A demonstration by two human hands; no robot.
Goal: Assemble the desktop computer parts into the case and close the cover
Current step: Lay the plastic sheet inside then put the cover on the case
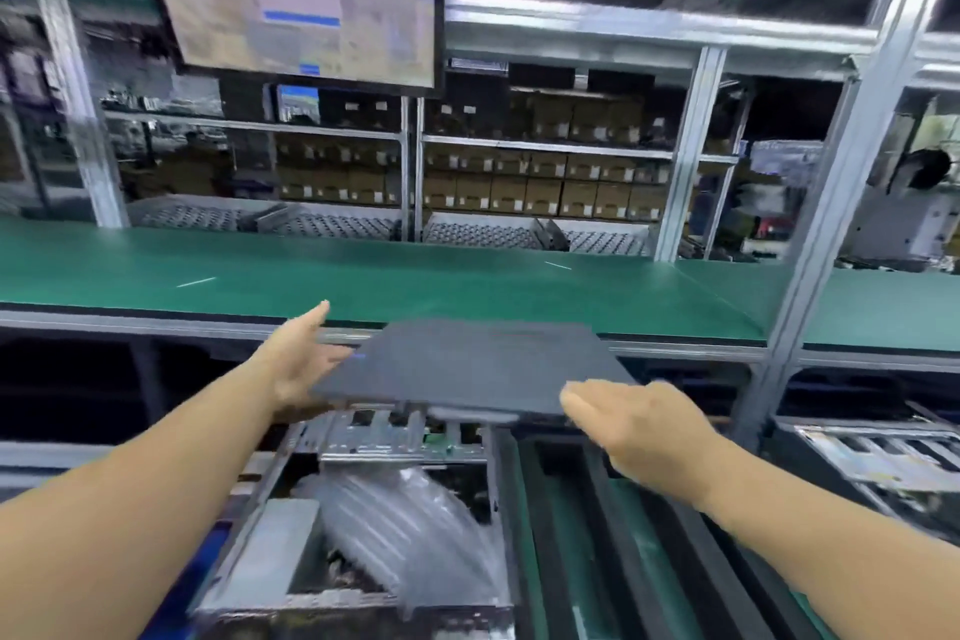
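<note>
Above the open case, a dark cover hangs between both hands. Left hand supports its edge underneath; right hand lies flat-fingered beside it, grip unclear through blur. Best lowered level, edges aligned.

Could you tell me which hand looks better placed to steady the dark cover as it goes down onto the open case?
Probably the left hand: it is at the cover's left edge, while the right hand lies flat near its front right corner. The open case sits just below.
</note>
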